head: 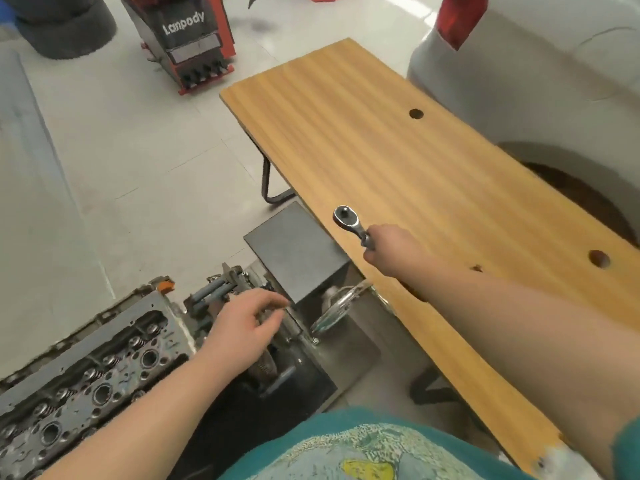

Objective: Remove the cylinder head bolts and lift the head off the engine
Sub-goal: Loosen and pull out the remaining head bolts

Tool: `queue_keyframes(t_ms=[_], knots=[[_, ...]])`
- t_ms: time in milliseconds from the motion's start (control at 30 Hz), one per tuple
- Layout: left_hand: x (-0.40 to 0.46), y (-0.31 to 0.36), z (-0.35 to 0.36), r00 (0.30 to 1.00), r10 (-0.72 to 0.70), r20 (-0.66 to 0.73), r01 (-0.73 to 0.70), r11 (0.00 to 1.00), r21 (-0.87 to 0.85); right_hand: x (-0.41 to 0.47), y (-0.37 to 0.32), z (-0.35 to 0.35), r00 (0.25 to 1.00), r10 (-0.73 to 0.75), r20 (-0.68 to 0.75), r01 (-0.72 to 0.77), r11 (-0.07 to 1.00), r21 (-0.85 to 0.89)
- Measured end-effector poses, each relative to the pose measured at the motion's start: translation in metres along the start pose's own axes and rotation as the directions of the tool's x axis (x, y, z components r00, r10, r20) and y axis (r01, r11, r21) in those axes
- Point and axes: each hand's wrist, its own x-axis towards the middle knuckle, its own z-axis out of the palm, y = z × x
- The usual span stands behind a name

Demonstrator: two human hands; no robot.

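**Cylinder head at lower left, ratchet held over the bench**

Cylinder head (79,375) sits at the lower left, valve springs and round bores facing up. Our left hand (242,327) hovers just beyond its end with fingers loosely spread, holding nothing, above dark engine parts and grey rods (214,292). Our right hand (391,251) has its grip curled round the handle of a ratchet (348,218), head pointing away, over the wooden bench (381,133). A dark box (294,251) stands between engine and bench. A red machine (187,39) rests on the floor beyond.
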Motion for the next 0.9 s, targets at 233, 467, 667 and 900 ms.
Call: queue_keyframes(t_ms=[233,467,667,900], knots=[[0.045,0.044,0.082,0.943,0.076,0.323,-0.133,0.978,0.159,-0.08,0.11,0.052,0.946,0.305,0.107,-0.312,0.949,0.05],[0.051,0.054,0.119,0.932,0.034,0.36,-0.168,0.923,0.347,-0.117,0.149,0.092,0.897,0.418,0.142,-0.429,0.901,0.059],[0.048,0.048,0.128,0.932,0.003,0.361,-0.134,0.931,0.338,-0.12,0.166,0.11,0.897,0.426,0.121,-0.433,0.9,0.046],[0.035,0.059,0.116,0.953,0.082,0.291,-0.177,0.932,0.318,-0.138,0.147,0.083,0.867,0.487,-0.102,-0.468,0.868,0.169]])
